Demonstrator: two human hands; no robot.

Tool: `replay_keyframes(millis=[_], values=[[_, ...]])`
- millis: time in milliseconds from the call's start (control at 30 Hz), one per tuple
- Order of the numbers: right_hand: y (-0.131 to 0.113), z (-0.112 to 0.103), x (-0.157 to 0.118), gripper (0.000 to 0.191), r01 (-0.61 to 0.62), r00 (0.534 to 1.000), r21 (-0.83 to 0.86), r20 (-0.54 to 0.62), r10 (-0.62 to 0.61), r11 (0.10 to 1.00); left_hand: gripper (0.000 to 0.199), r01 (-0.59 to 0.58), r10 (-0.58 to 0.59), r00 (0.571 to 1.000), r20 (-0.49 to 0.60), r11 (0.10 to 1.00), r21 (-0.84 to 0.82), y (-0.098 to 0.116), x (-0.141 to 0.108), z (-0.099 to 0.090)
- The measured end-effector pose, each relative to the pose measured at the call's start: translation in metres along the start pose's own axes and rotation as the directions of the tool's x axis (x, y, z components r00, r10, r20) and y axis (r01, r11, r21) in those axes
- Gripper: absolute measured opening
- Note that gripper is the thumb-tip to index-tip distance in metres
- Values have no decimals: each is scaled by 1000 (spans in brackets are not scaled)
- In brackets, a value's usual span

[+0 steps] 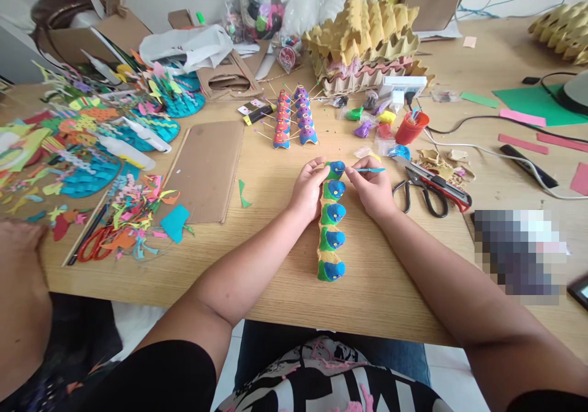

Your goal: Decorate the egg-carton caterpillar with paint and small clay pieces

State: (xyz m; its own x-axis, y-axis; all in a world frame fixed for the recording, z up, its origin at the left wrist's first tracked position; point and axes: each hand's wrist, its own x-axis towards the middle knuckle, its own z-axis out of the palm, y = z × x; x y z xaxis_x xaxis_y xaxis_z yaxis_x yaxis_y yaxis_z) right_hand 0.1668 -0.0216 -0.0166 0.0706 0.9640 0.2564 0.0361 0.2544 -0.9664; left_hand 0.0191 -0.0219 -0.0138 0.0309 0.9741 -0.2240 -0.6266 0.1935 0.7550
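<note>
A strip of egg carton (331, 214) stretches toward me over the wooden table, its several cups covered in green and blue clay with small dots. At its far end my left hand (310, 184) grips the strip, thumb on the last cup. My right hand (373, 187) pinches a thin blue modelling tool (370, 169), whose tip is at that same cup. Farther back stand two finished-looking strips, one red and blue (282, 120), one purple and blue (305, 116), with thin sticks poking out.
Scissors (427, 199) and a red utility knife (438, 185) lie right of my right hand. Behind are an orange cup (411, 128), clay packets (364, 127) and stacked egg trays (358, 32). Paper scraps, glue bottles (126, 152) and cardboard (204, 170) cover the left, beside another person's arm (22, 302).
</note>
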Motion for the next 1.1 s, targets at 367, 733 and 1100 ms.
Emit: replay_keyframes(millis=[367, 733, 1100], values=[[1, 1, 0, 58, 6, 1000, 28, -5, -6, 1000, 37, 8, -8, 1000, -11, 1000, 1, 1, -1, 1], [2, 1, 0, 58, 14, 1000, 72, -10, -13, 997, 30, -1, 1, 1000, -11, 1000, -1, 2, -1, 3], [3, 0, 0, 53, -12, 1000, 103, 14, 11, 995, 31, 2, -2, 1000, -7, 1000, -24, 2, 0, 2]])
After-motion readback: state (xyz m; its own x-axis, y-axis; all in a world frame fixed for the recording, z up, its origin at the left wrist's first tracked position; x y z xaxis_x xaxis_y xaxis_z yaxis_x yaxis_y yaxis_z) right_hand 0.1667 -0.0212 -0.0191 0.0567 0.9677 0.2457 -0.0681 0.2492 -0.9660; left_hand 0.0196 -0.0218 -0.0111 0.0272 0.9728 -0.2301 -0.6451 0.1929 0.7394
